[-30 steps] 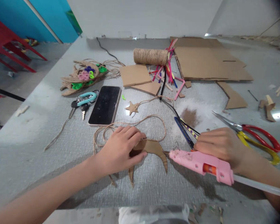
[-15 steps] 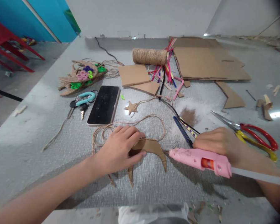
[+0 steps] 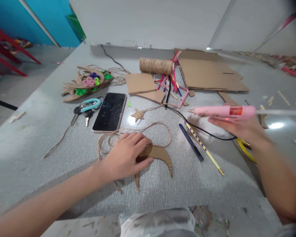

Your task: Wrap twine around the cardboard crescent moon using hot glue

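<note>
My left hand (image 3: 129,154) lies over a brown cardboard crescent (image 3: 160,153), holding it against the table with thumb and fingers; part of it is hidden beneath the palm. Loops of jute twine (image 3: 162,125) run around and under that hand. A pink hot glue gun (image 3: 212,112) is gripped in my right hand (image 3: 241,128), raised over the table's right side with its nozzle towards the left. A clear glue stick (image 3: 278,113) sticks out of its back. Below it lie a dark blue craft knife (image 3: 191,143) and a yellow pencil (image 3: 204,148) with purple dots.
A phone (image 3: 110,112), keys (image 3: 87,115) and a small cardboard star (image 3: 137,115) lie beyond my left hand. Farther back are a twine spool (image 3: 156,66), pipe cleaners (image 3: 174,79) and cardboard sheets (image 3: 209,72). A black cord (image 3: 199,126) crosses the table. Yellow-handled scissors (image 3: 246,151) are partly covered.
My right hand has lifted the glue gun up and away from the crescent's right end, towards the back right. The pencil is now uncovered. My left hand stays on the crescent.
</note>
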The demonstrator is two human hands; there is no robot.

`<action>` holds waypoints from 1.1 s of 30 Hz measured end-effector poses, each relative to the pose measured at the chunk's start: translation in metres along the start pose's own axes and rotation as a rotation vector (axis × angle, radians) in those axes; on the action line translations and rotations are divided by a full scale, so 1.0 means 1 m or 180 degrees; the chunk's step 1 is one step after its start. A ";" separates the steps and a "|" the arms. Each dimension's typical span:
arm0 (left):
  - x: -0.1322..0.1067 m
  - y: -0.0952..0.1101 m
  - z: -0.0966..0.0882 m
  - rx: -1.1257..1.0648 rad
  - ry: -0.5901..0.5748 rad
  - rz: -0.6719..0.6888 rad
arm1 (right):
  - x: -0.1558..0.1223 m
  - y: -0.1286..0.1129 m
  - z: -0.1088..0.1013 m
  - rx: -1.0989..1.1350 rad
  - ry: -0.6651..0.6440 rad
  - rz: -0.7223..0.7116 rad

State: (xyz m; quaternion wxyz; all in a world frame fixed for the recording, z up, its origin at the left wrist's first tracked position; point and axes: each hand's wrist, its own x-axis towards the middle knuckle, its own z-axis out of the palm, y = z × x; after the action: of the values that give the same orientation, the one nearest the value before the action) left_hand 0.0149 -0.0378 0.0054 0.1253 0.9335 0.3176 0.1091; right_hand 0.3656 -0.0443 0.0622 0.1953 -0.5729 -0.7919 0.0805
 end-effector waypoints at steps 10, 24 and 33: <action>0.000 0.001 0.000 -0.0034 -0.0005 -0.0015 | 0.015 0.042 0.026 0.0456 0.0167 0.1232; 0.000 0.001 0.000 0.0012 -0.0009 0.0014 | 0.001 0.044 0.009 -0.1426 -0.0154 0.1077; -0.002 0.004 0.001 -0.0133 0.0058 0.0051 | -0.026 -0.017 -0.028 -0.2585 -0.0619 0.2087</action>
State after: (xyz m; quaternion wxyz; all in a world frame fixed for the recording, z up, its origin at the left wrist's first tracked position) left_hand 0.0158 -0.0427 0.0053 0.1410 0.9322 0.3090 0.1253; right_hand 0.3685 -0.0770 0.0881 -0.1521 -0.8098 -0.5531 -0.1231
